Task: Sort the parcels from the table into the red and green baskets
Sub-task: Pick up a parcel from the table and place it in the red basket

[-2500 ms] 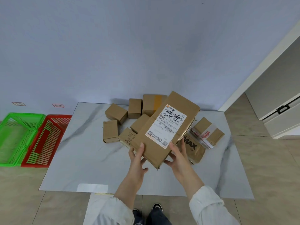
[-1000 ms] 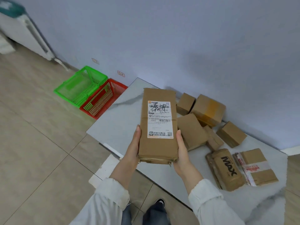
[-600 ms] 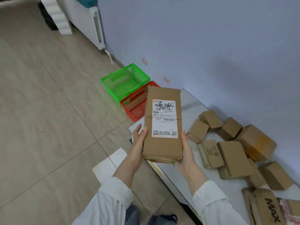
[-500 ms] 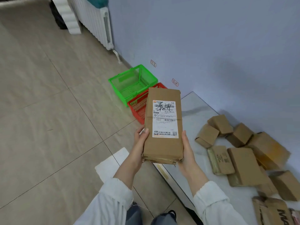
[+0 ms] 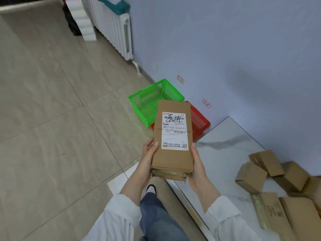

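Between the two sets of fingers a long brown parcel [image 5: 173, 160] lies flat, its label [image 5: 174, 131] facing up. The left hand [image 5: 148, 153] grips one long edge and the right hand [image 5: 198, 164] the other, both near the parcel's near end. The thumbs lie on top and the other fingers are hidden underneath. Held this way the printed side can be read, which is probably what decides the basket.

Beyond the fingers, past the parcel's far end, the green basket [image 5: 137, 106] and the red basket [image 5: 199, 122] sit side by side on the floor [image 5: 69, 136] against the wall [image 5: 225, 49]. The parcel hides part of the red one. Just right of the fingers runs the worktop [image 5: 225, 145] edge and corner, with loose parcels [image 5: 251, 176] farther right. Left of the fingers the tiled floor spreads wide, so the easier way forward looks to be on that side, away from the worktop corner.
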